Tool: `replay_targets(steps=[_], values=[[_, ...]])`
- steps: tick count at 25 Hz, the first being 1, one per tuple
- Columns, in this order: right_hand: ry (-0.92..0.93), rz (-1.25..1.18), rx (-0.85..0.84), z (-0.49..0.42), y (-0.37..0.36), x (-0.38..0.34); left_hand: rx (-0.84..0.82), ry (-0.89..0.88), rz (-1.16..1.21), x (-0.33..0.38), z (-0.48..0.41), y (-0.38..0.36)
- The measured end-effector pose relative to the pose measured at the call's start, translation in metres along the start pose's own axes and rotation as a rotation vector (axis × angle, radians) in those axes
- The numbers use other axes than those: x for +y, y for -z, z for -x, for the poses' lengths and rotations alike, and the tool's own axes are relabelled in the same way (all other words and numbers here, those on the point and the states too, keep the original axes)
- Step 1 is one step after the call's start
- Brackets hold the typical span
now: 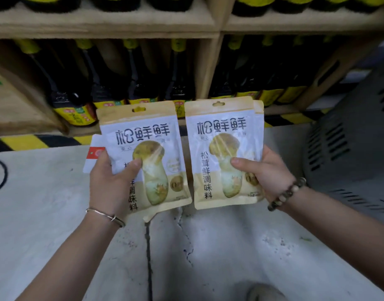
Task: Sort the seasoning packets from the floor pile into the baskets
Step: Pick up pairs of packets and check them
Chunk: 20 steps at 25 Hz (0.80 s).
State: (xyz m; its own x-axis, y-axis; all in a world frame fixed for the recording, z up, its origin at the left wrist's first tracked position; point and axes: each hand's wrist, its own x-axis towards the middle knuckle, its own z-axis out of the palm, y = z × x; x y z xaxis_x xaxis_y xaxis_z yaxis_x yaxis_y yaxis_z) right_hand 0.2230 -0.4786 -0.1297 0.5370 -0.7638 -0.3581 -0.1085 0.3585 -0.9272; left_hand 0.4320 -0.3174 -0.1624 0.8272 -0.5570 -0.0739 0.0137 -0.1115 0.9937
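Observation:
My left hand (109, 182) grips a white and tan mushroom seasoning packet (152, 137) by its lower left, thumb on the front. Behind it a white packet with a red patch (95, 153) sticks out at the left, held in the same hand. My right hand (265, 173) grips a matching mushroom packet (221, 135) by its lower right, with another packet's edge (258, 109) showing behind it. Both fronts face me, side by side above the floor. No floor pile is in view.
Wooden shelves (104, 33) with dark bottles (141, 79) bearing yellow labels stand straight ahead. A grey slotted plastic basket (349, 135) sits at the right. Yellow and black hazard tape (32, 142) runs along the shelf base. The concrete floor (45, 224) has a crack down its middle.

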Motion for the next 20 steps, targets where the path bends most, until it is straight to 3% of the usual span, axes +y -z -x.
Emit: replay_targets(steps=[12,20], values=[[0.292,-0.073,0.074,0.037,0.018,-0.114,-0.188,-0.269,0.074,0.109,-0.004,-0.043],[0.529,0.005,0.269,0.079,0.064,-0.208,-0.304,-0.381,0.22,0.204,-0.001,-0.109]])
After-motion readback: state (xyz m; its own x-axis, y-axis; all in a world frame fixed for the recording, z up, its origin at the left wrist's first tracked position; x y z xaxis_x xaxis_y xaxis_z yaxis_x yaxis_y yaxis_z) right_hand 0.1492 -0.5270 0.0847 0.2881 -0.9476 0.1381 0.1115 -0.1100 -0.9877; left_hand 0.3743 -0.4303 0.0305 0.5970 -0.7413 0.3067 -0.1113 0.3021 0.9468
